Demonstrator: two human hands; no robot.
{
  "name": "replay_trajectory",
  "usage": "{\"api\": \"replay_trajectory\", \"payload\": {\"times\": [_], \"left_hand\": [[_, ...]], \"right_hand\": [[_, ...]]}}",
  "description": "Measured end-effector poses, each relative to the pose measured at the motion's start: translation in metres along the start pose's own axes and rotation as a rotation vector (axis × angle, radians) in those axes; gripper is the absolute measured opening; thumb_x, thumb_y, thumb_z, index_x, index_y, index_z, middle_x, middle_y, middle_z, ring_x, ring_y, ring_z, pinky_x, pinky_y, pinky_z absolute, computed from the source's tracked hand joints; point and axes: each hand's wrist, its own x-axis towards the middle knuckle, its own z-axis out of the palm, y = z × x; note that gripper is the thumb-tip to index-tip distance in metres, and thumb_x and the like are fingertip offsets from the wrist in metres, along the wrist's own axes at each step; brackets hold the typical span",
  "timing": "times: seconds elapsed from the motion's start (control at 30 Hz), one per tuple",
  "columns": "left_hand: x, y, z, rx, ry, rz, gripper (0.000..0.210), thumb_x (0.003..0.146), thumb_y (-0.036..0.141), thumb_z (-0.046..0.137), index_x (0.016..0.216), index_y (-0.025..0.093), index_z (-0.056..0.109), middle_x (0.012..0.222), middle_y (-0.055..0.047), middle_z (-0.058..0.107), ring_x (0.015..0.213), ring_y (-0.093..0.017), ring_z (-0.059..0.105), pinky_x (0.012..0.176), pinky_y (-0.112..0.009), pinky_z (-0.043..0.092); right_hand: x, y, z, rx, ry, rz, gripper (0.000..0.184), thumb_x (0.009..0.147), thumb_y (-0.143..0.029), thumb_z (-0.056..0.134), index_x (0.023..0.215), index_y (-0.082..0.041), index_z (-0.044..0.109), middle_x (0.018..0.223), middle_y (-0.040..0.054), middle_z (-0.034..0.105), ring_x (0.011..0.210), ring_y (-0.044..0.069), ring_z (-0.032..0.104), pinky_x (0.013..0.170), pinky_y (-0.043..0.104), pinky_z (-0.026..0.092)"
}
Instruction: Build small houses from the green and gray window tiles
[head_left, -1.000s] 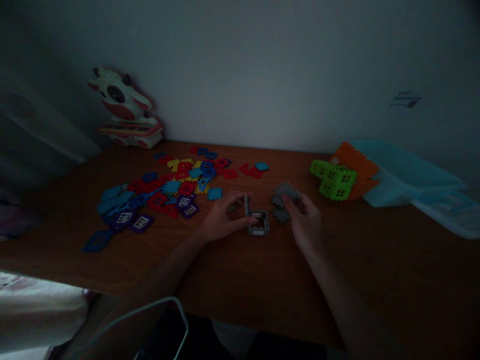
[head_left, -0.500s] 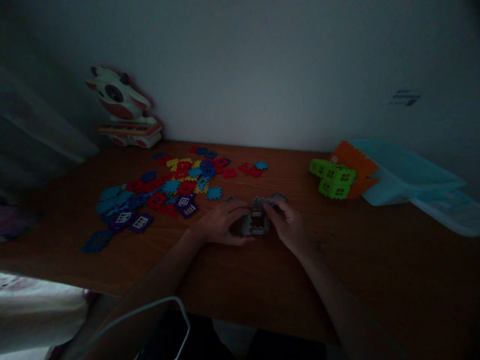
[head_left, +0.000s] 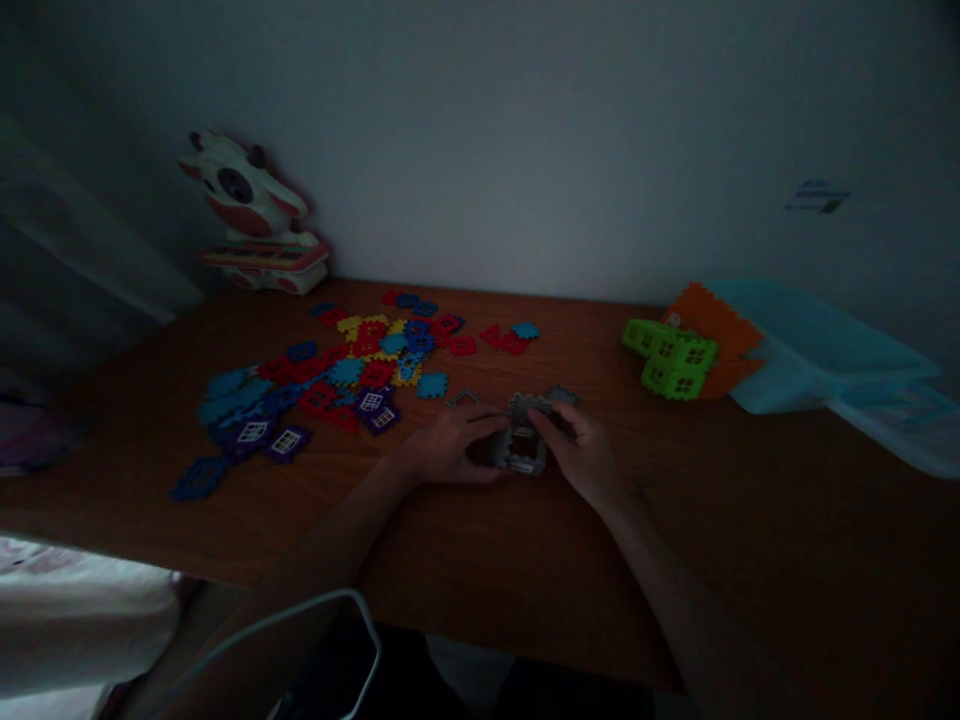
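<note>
A small grey box of interlocking plastic tiles (head_left: 526, 462) stands on the wooden table between my hands, its open side facing up toward me. My left hand (head_left: 455, 443) curves around its left side, thumb near the front and fingers at the back. My right hand (head_left: 581, 450) pinches the box's upper right edge with thumb and fingers. A loose grey tile (head_left: 562, 395) lies just behind my right hand, and a grey triangular frame (head_left: 463, 397) lies behind my left one.
Many red, blue, yellow and purple tiles (head_left: 375, 375) are spread to the left. A toy cow keyboard (head_left: 262, 255) stands at the back left. On the right are a joined green tile block (head_left: 675, 365), an orange panel (head_left: 709, 325) and a translucent blue bin (head_left: 825, 345). A white cable (head_left: 300, 605) crosses in front.
The view has shifted slightly. The grey box has tilted a little, showing more of its hollow inside. Both hands keep nearly the same hold.
</note>
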Motion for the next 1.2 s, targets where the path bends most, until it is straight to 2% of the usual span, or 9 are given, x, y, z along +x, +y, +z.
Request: {"api": "replay_trajectory", "payload": {"times": [0.13,0.37,0.53,0.77,0.87,1.0,1.1,1.2], "left_hand": [[0.001,0.001,-0.002,0.004,0.0,0.004,0.052,0.081,0.042,0.073,0.127,0.02,0.062,0.125,-0.014,0.068,0.113,-0.026,0.067,0.097,-0.042,0.054],[0.0,0.001,-0.001,-0.023,0.014,0.004,0.053,0.081,0.041,0.072,0.127,0.019,0.062,0.126,-0.016,0.067,0.113,-0.029,0.066,0.093,-0.046,0.056],[0.0,0.001,0.0,0.005,0.015,0.02,0.051,0.082,0.043,0.072,0.127,0.018,0.062,0.126,-0.016,0.068,0.113,-0.027,0.067,0.094,-0.044,0.056],[0.002,0.003,-0.002,-0.055,0.03,-0.005,0.053,0.081,0.041,0.074,0.128,0.019,0.062,0.125,-0.015,0.068,0.113,-0.027,0.067,0.096,-0.045,0.056],[0.004,0.005,-0.007,-0.134,0.119,-0.053,0.057,0.077,0.042,0.08,0.127,0.02,0.064,0.125,-0.014,0.067,0.115,-0.027,0.065,0.098,-0.044,0.055],[0.007,0.006,-0.014,-0.307,0.267,-0.245,0.059,0.079,0.042,0.079,0.131,0.02,0.062,0.123,-0.013,0.067,0.108,-0.024,0.068,0.091,-0.042,0.059],[0.008,0.006,-0.012,-0.563,0.248,-0.36,0.064,0.078,0.042,0.08,0.135,0.022,0.06,0.127,-0.013,0.068,0.111,-0.026,0.069,0.094,-0.045,0.058],[0.009,0.005,-0.008,-0.802,0.199,-0.419,0.061,0.075,0.042,0.082,0.13,0.021,0.064,0.127,-0.013,0.07,0.112,-0.028,0.069,0.097,-0.048,0.057]], "right_hand": [[0.002,0.0,-0.003,-0.037,-0.015,-0.001,0.026,0.091,-0.045,0.062,0.093,-0.022,0.074,0.09,0.0046,0.078,0.079,0.022,0.071,0.071,0.034,0.054],[0.003,-0.003,-0.009,-0.158,-0.034,-0.077,0.023,0.091,-0.042,0.063,0.087,-0.021,0.072,0.08,0.0042,0.075,0.073,0.022,0.069,0.066,0.034,0.052],[0.004,-0.004,-0.013,-0.285,-0.051,-0.145,0.019,0.092,-0.038,0.061,0.09,-0.022,0.072,0.083,0.006,0.075,0.075,0.023,0.069,0.068,0.035,0.051],[0.003,-0.008,-0.012,-0.314,-0.041,-0.188,0.018,0.093,-0.035,0.059,0.09,-0.021,0.07,0.082,0.0066,0.074,0.075,0.023,0.069,0.067,0.034,0.05],[0.002,-0.007,-0.011,-0.301,-0.016,-0.179,0.017,0.093,-0.033,0.058,0.093,-0.021,0.069,0.085,0.0067,0.074,0.076,0.022,0.069,0.068,0.034,0.051],[0.003,-0.005,-0.01,-0.321,0.022,-0.189,0.016,0.091,-0.033,0.059,0.091,-0.021,0.068,0.084,0.0067,0.074,0.074,0.022,0.068,0.066,0.033,0.05],[0.003,-0.004,-0.008,-0.348,0.023,-0.197,0.017,0.092,-0.034,0.058,0.085,-0.022,0.066,0.077,0.0051,0.071,0.068,0.021,0.066,0.062,0.032,0.048],[0.002,-0.003,-0.006,-0.351,0.022,-0.205,0.017,0.092,-0.034,0.057,0.084,-0.022,0.065,0.076,0.0052,0.07,0.068,0.021,0.066,0.062,0.032,0.048]]}}
